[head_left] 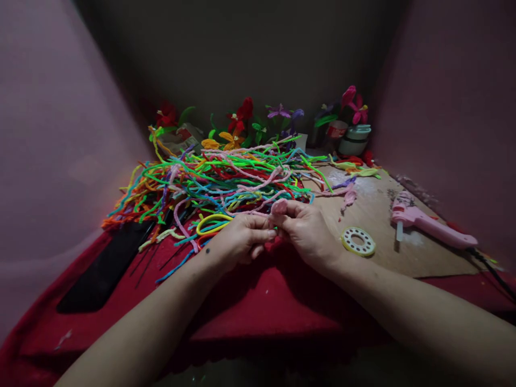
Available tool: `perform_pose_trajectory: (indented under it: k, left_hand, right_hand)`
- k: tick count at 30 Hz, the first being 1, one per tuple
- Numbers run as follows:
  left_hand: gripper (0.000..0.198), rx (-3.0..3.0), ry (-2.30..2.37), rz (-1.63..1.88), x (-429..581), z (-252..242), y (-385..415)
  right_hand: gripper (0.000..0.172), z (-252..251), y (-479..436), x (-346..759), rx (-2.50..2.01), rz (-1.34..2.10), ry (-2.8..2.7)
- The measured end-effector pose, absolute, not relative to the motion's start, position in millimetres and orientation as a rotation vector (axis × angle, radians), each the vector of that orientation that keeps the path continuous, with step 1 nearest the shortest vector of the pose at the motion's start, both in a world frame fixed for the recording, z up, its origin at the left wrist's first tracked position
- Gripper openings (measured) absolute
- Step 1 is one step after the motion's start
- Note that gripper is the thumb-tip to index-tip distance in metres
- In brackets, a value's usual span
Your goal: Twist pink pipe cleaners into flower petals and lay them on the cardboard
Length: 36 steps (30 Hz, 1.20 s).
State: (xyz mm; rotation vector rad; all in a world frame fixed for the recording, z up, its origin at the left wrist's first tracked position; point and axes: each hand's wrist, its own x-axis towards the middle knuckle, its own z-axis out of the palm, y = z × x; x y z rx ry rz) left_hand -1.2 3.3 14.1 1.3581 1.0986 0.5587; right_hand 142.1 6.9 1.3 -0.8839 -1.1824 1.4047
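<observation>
Both of my hands meet over the red cloth, just in front of a heap of colourful pipe cleaners (pixel 226 177). A small pink pipe-cleaner petal (pixel 279 207) shows between the thumb and fingers of my right hand (pixel 308 231), which is closed on it. Right beside it, my left hand (pixel 244 236) is pinched shut, its fingertips touching the lower end of the petal. Fingers hide most of that lower end. Yellow and blue pipe cleaners (pixel 209 223) lie near my left wrist.
A pink glue gun (pixel 433 223) rests on a cardboard sheet (pixel 387 258), its cord (pixel 494 274) running right. Beside my right wrist lies a yellow-white ring with holes (pixel 358 242). A black phone (pixel 105 271) is at left. Pipe-cleaner flowers (pixel 241 115) stand along the back.
</observation>
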Motion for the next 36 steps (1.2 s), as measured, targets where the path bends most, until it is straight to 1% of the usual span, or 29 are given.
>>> perform_pose_trajectory:
  k: [2, 5, 8, 11, 13, 18, 21, 26, 33, 36]
  left_hand:
    - [0.021, 1.341, 1.111, 0.522, -4.2, 15.2, 2.7]
    - [0.03, 1.51, 1.232, 0.523, -9.9, 21.5, 1.5]
    - [0.035, 1.676, 1.381, 0.718, -14.5, 30.6, 1.8]
    - [0.03, 1.686, 1.401, 0.928, -13.9, 36.1, 2.1]
    - [0.025, 1.678, 1.354, 0.984, -11.0, 36.4, 1.6]
    - [0.019, 1.667, 1.347, 0.955, -5.5, 32.3, 0.4]
    - [0.015, 1.721, 1.35, 0.937, -6.3, 30.9, 0.9]
    - [0.017, 1.739, 1.363, 0.911, -9.5, 32.1, 1.6]
    - [0.009, 1.809, 1.305, 0.94, -6.9, 32.2, -2.3]
    - [0.01, 1.715, 1.286, 0.978, -6.2, 30.7, -4.0]
  right_hand:
    - [0.022, 0.0, 9.1, 142.2, -0.89, 1.45, -1.161]
    - [0.022, 0.6, 14.4, 143.4, -0.94, 1.565, -1.119]
    - [0.021, 4.0, 16.4, 144.6, -1.005, 1.607, -1.127]
    - [0.021, 4.5, 14.1, 144.5, -1.037, 1.63, -1.169]
    - [0.019, 1.6, 12.6, 144.2, -1.041, 1.646, -1.194]
    - [0.015, -8.8, 12.8, 143.1, -1.0, 1.656, -1.237]
    - [0.019, -10.6, 12.6, 142.3, -1.0, 1.64, -1.225]
    - [0.015, -8.7, 11.3, 141.8, -1.018, 1.68, -1.258]
    - [0.014, -6.4, 9.7, 142.6, -1.118, 1.59, -1.385]
    - [0.013, -5.5, 8.3, 142.4, -1.032, 1.661, -1.381]
